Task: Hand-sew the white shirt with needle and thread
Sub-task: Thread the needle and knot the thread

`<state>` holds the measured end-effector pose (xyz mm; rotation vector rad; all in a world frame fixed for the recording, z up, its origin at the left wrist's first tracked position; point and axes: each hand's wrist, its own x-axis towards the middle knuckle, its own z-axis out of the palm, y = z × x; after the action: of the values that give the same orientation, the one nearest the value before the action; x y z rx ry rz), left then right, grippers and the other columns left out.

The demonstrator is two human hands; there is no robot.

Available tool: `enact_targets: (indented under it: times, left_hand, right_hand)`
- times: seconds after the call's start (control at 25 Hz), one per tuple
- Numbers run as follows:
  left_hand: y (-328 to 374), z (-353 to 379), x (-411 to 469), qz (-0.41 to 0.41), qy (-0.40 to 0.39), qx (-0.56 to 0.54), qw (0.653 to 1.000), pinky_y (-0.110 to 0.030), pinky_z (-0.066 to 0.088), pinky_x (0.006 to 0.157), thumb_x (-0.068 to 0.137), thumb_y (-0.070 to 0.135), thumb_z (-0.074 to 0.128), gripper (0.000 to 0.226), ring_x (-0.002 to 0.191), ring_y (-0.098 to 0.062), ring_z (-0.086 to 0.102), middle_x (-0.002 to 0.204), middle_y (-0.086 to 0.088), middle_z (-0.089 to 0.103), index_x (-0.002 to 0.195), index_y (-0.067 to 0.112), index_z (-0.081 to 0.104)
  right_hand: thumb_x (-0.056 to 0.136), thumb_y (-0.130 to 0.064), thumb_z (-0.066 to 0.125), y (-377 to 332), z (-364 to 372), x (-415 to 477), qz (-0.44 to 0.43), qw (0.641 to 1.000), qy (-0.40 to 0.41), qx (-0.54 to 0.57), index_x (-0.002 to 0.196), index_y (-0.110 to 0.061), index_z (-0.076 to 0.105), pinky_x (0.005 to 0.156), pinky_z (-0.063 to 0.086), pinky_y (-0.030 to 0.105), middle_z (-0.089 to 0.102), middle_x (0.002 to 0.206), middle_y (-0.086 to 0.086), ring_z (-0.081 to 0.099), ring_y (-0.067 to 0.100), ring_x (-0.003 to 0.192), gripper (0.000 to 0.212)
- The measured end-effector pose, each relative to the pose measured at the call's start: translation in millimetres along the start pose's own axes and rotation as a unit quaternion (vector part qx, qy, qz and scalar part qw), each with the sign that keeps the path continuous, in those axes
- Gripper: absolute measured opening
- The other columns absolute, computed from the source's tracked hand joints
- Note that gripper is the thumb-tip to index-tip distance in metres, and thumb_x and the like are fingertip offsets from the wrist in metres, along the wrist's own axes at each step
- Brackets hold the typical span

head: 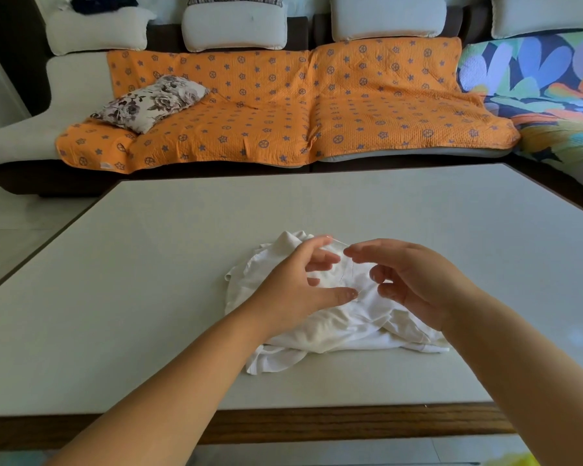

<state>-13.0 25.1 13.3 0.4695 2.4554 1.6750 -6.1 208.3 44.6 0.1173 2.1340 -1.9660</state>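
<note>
- White shirt (320, 334) lies crumpled in a heap on the pale counter (148, 264), near its front edge.
- Just above it, a thin thread (339, 241) runs from the left forefinger tip to the right fingertips; no needle can be made out.
- Left hand (293, 294) hovers over the shirt, fingers spread wide and clasping nothing.
- Right hand (418, 280) has loosely curled fingers; whether it pinches the thread I cannot tell.
- Beyond the counter, an orange cover (283, 112) carries a floral cushion (152, 102).
</note>
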Motion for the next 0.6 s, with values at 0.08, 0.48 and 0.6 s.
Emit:
enact_targets:
  times: [0.08,0.48,0.6]
  left_hand:
    - [-0.8,1.8,-0.1,-0.023,-0.023,-0.047,0.998,-0.023,0.047,0.100,0.080,0.018,0.080,0.059,0.112,0.004,0.058,0.118,0.012,0.064,0.130,0.030,0.052]
    - [5.1,6.4,6.4,-0.012,0.023,-0.154,0.988,-0.018,0.053,0.074,0.090,0.016,0.069,0.010,0.074,-0.007,0.069,0.078,0.005,0.074,0.097,0.018,0.075]
    - [5.5,5.4,6.3,-0.019,0.023,-0.139,0.990,-0.020,0.052,0.066,0.089,0.021,0.070,0.010,0.062,-0.008,0.062,0.075,0.006,0.072,0.096,0.018,0.076]
  right_hand:
    - [0.080,-0.026,0.071,-1.2,0.6,0.1,-0.002,1.000,0.001,0.012,0.090,-0.020,0.079,0.065,0.038,0.024,0.063,0.085,-0.009,0.042,0.011,0.073,0.014]
    - [0.066,-0.032,0.075,-4.3,-3.3,1.2,-0.022,0.996,-0.025,0.086,0.088,-0.017,0.079,0.051,0.036,0.019,0.070,0.091,-0.005,0.044,0.009,0.060,0.027]
    - [0.065,-0.029,0.074,-5.6,-6.3,2.3,-0.035,0.991,-0.018,0.127,0.089,-0.013,0.076,0.048,0.039,0.017,0.074,0.093,0.000,0.047,0.008,0.054,0.029]
